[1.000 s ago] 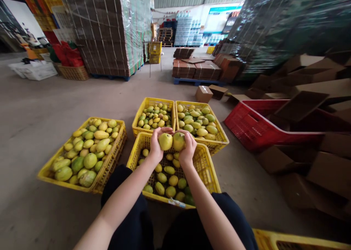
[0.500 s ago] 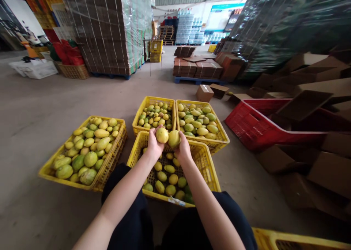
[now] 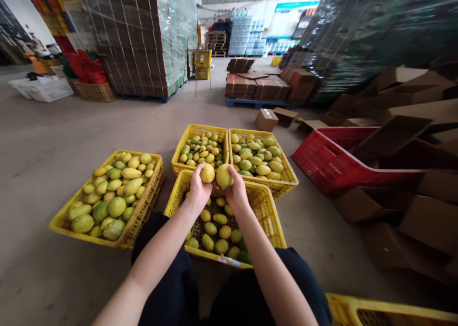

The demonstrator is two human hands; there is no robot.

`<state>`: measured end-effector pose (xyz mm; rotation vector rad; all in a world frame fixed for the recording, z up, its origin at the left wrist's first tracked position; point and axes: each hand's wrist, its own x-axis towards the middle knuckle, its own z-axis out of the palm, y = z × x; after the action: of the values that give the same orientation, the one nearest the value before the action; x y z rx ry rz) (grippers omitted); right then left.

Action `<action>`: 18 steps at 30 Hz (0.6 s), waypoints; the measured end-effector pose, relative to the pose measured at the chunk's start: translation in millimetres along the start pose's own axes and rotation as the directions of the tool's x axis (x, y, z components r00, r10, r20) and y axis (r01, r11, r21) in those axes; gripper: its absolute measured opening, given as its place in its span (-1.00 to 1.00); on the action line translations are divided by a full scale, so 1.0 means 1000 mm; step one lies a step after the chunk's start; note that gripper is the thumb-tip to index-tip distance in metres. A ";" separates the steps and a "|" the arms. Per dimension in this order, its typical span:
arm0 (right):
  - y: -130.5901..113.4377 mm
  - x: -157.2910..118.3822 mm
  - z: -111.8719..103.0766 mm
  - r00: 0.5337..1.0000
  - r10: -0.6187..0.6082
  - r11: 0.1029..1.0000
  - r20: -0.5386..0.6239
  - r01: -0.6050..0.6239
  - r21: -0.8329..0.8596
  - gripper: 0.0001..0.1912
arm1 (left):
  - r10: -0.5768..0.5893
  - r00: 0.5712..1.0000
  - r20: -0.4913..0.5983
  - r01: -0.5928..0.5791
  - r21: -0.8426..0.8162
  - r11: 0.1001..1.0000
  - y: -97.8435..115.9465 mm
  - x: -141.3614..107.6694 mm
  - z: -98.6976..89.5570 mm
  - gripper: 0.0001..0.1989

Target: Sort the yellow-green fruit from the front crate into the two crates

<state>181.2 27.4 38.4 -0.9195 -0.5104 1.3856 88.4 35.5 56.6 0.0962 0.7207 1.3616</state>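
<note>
My left hand [image 3: 199,188] is closed round a yellow papaya [image 3: 207,173]. Just beside it, my right hand [image 3: 236,191] grips a second, greener-yellow papaya [image 3: 224,177]. Both fruits are held up side by side over the far part of the near yellow crate [image 3: 272,221], which has a layer of papayas [image 3: 211,228] on its bottom. Part of that layer is hidden by my forearms. Beyond my hands stand two more yellow crates, the far left one [image 3: 174,161] with smaller papayas and the far right one [image 3: 284,188] with larger, longer papayas.
A heaped yellow crate of papayas [image 3: 145,223] stands to my left. On the right are a red crate [image 3: 315,161] and loose cardboard boxes [image 3: 427,221]. Another yellow crate [image 3: 348,309] edges in at bottom right. Wrapped pallet stacks [image 3: 125,39] and flattened cartons [image 3: 270,89] stand farther back.
Both hands have shifted slightly left with their papayas, and the right-hand fruit has turned a little in my fingers. The crates have stayed in place.
</note>
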 end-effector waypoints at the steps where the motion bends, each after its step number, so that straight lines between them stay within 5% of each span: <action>1: -0.003 -0.001 0.001 1.000 -0.017 1.000 0.022 0.017 0.009 -0.64 | -0.031 1.000 0.008 0.031 -0.007 1.000 0.002 0.000 0.001 -0.80; 5: -0.016 -0.006 0.003 0.996 -0.019 0.999 0.092 0.014 0.051 -0.68 | -0.111 0.994 -0.004 0.110 -0.124 0.986 0.008 0.000 0.003 -0.71; 11: -0.023 -0.001 0.000 0.996 0.081 0.984 -0.020 -0.077 0.161 -0.79 | -0.166 0.986 -0.021 0.161 -0.147 0.976 0.005 -0.001 0.004 -0.59; 18: -0.024 -0.004 0.002 0.992 0.116 0.976 0.053 -0.123 0.182 -0.81 | -0.099 0.995 -0.009 0.097 -0.125 0.987 0.004 0.001 0.007 -0.88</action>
<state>193.8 25.1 59.2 -0.7816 -0.3553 1.5368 88.9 39.5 63.4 -0.0487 0.6432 1.3108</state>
